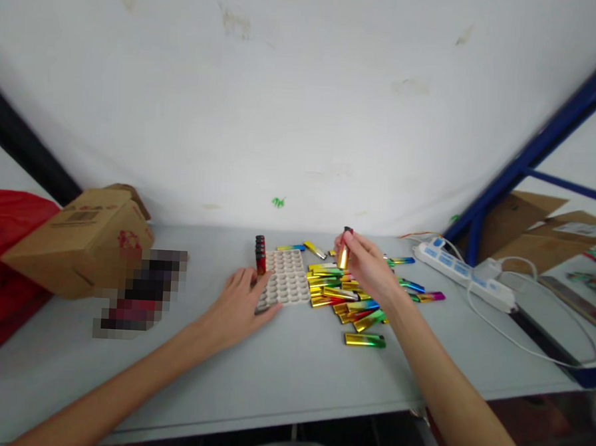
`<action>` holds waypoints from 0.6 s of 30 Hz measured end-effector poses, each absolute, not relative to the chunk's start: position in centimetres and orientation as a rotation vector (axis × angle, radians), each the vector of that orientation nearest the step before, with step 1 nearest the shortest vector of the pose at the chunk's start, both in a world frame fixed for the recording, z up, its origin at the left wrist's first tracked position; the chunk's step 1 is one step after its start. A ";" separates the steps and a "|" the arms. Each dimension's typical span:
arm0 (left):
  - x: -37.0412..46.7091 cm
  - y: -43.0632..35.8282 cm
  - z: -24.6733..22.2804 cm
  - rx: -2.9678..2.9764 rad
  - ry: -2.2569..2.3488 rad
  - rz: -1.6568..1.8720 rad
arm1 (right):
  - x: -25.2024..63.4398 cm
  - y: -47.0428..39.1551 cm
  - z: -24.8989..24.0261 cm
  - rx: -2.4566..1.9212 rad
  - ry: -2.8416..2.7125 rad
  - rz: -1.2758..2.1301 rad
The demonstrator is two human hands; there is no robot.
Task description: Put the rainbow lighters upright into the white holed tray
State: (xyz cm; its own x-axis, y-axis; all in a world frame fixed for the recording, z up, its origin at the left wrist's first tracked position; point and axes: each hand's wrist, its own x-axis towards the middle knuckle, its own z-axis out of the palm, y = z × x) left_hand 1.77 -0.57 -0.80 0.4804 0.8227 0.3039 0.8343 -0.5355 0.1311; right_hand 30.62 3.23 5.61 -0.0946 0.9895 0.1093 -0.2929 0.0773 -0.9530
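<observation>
My right hand (369, 257) pinches a gold-and-red lighter (344, 251) and keeps it upright, black top up, above the loose lighters. To the left lies a pale tray (295, 279) with rows of round holes. A row of red lighters (260, 251) with black tops stands along its left side. My left hand (241, 296) rests at the tray's near left corner, thumb and forefinger spread, the other fingers bent; part of the corner is hidden beneath it. Right of the tray, a heap of shiny multicoloured lighters (344, 295) lies on its side.
The grey table (280, 375) meets a white wall (303, 117). Far left are a cardboard box (82, 238), a red bag (6, 261) and a blurred-out item (144, 291). A white power strip (465, 272) with cables lies at right, near a blue metal frame (511, 167) and more cardboard (512, 227).
</observation>
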 end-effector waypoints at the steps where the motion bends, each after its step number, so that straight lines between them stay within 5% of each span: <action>1: 1.9 -0.6 -0.8 -2.660 -1.503 -0.527 | 29.6 3.3 5.6 -0.827 -1.102 1.404; 7: 2.0 -0.9 -1.0 -2.638 -1.523 -0.549 | 25.0 3.0 4.8 -0.787 -1.206 1.625; 18: 1.2 -1.4 -0.8 -2.713 -1.528 -0.623 | 22.6 2.7 1.8 -1.134 -1.338 1.315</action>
State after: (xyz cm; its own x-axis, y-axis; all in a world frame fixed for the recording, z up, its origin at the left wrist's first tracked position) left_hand 1.23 -1.43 -0.80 0.4601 0.8285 0.3194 0.8154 -0.5366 0.2174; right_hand 22.63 2.68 1.82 -0.1588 0.9873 0.0058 0.0118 0.0078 -0.9999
